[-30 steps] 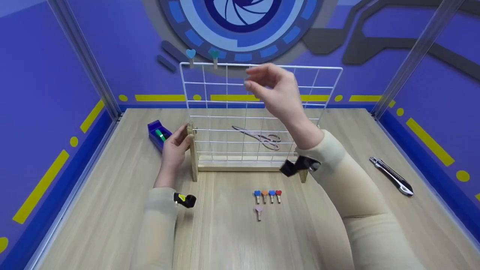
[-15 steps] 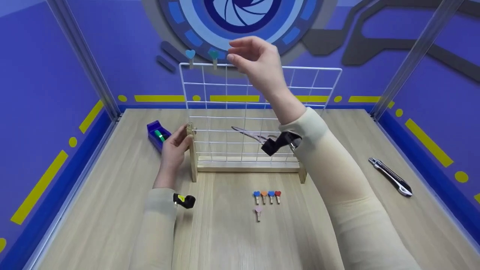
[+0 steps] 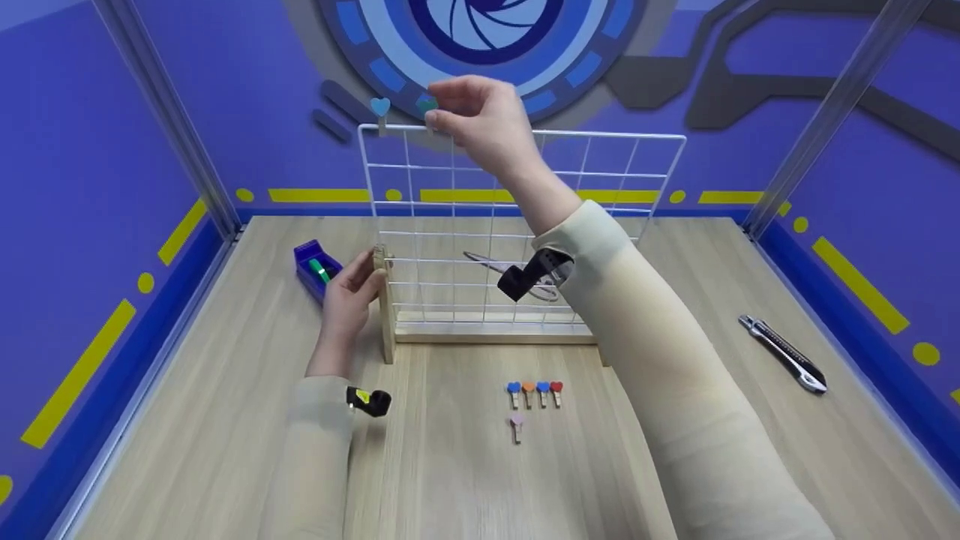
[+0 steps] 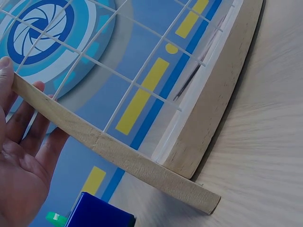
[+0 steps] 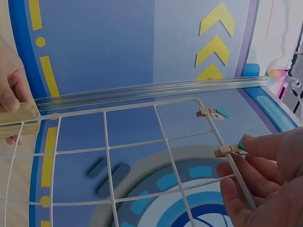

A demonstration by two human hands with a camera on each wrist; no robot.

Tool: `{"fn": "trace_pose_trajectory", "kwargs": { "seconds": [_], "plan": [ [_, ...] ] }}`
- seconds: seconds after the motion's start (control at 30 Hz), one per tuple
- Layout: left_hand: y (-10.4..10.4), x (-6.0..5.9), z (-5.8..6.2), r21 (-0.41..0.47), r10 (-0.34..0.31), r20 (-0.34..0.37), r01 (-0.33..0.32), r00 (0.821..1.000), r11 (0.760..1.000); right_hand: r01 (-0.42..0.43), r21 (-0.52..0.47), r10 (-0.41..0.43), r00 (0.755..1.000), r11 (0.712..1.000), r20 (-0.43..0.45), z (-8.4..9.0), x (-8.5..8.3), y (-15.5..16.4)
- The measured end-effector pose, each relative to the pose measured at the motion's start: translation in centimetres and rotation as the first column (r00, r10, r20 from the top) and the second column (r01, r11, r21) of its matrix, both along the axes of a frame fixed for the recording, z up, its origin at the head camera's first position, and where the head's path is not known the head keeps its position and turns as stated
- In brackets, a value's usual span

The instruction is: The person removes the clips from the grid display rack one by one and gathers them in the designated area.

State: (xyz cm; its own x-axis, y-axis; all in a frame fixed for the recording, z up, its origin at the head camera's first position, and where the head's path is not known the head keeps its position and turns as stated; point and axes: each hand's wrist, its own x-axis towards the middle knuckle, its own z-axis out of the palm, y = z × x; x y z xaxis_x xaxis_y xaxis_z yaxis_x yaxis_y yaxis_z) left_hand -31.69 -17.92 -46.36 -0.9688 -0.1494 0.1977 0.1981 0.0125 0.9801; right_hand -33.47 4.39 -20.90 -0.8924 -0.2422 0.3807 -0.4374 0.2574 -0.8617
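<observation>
Head view: the green-heart clip (image 3: 426, 103) is carried on the top bar of the white wire rack (image 3: 453, 166), toward 11 o'clock from mid-rack, with the light-blue-heart clip (image 3: 380, 108) near it at 9 o'clock. The right hand (image 3: 491, 127) is placed around the green heart; a gap is seen between thumb and forefinger, so whether its grip is pinching cannot be told. The wooden side post (image 3: 388, 322) is held by the left hand (image 3: 354, 289), grip pinched on it. A blue box (image 3: 305, 253) is placed at 10 o'clock from that hand. On the desk (image 3: 450, 480), a row of four heart clips (image 3: 529, 389) is laid at 6 o'clock from the rack, pink-heart clip (image 3: 516, 424) at 7 o'clock from the row, utility knife (image 3: 784, 352) well apart at 4 o'clock; scissors (image 3: 487, 262) are seen through the rack, partly hidden. Left wrist view: post is pinched near its 10 o'clock end. Right wrist view: green heart is partly covered by the thumb, fingers bent below; light-blue-heart clip is seen at 11 o'clock from it.
</observation>
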Motion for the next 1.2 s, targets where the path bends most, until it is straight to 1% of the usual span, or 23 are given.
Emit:
{"fn": "trace_pose_trajectory", "kwargs": {
  "seconds": [0.1,0.27,0.47,0.67,0.77,0.87,1.07,1.2],
  "plan": [
    [0.02,0.02,0.05,0.001,0.005,0.006,-0.005,1.0,1.0,0.006,0.012,-0.006,1.0,1.0,-0.002,-0.05,0.0,-0.01],
    [0.11,-0.11,0.01,0.021,0.008,-0.013,-0.008,1.0,1.0,0.025,-0.004,-0.025,1.0,1.0,-0.018,-0.14,-0.04,-0.2],
    [-0.07,-0.13,-0.16,0.003,0.002,0.009,-0.002,1.0,1.0,0.051,-0.029,-0.052,0.998,0.998,-0.026,-0.32,-0.02,-0.5],
    [-0.1,-0.19,-0.23,-0.031,0.008,-0.012,-0.009,1.0,0.999,0.056,-0.052,-0.059,0.996,0.997,-0.06,-0.7,-0.02,-0.54],
    [-0.09,-0.18,-0.18,-0.027,0.011,-0.012,-0.011,1.0,1.0,0.058,-0.065,-0.063,0.995,0.996,-0.077,-0.9,-0.02,-0.54],
    [-0.12,-0.15,-0.16,-0.028,0.011,-0.003,-0.011,1.0,1.0,0.054,-0.086,-0.061,0.995,0.995,-0.08,-0.99,-0.04,-0.52],
    [-0.18,-0.19,-0.23,-0.024,0.012,0.007,-0.011,1.0,1.0,0.039,-0.153,-0.047,0.998,0.987,-0.052,-0.86,-0.08,-0.34],
    [-0.21,-0.14,-0.17,-0.027,0.007,0.014,-0.007,1.0,1.0,0.006,-0.181,-0.014,0.999,0.984,-0.043,-0.8,-0.15,-0.05]
  ]
}}
